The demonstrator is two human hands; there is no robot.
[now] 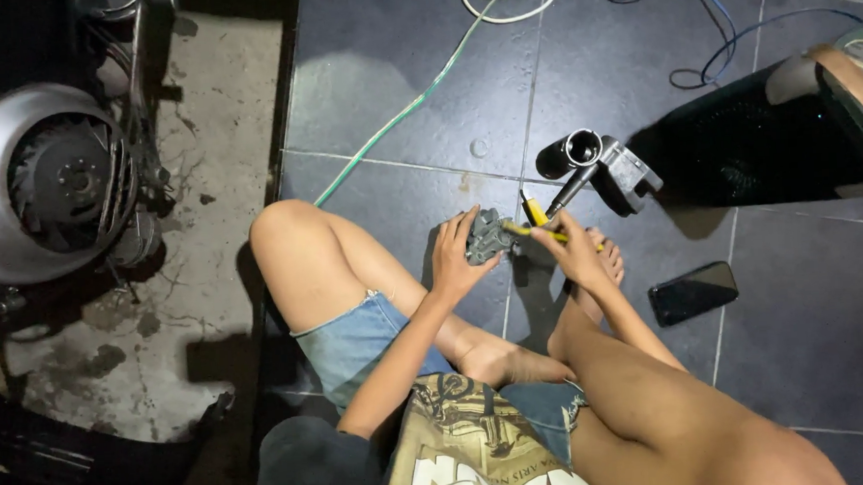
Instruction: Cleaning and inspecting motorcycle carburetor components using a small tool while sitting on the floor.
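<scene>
While the left hand [452, 256] grips a grey metal engine part [487, 237], the right hand [571, 245] clasps a yellow-handled tool [534, 231] against it. A black phone [692, 292] lies right of that part

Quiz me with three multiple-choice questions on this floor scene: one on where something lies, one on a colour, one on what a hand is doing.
1. Where does the phone lie?
A. on the dark floor tiles, to the person's right
B. on the person's lap
C. on the concrete by the engine

2. What colour is the handle of the tool?
A. red
B. yellow
C. white

3. How is the left hand occupied?
A. resting empty on the knee
B. pulling the green cable
C. gripping a grey metal part

Answers: 1 A, it sits flat on a tile near the foot. 2 B, yellow shows beside the right hand. 3 C, its fingers wrap the part.
</scene>
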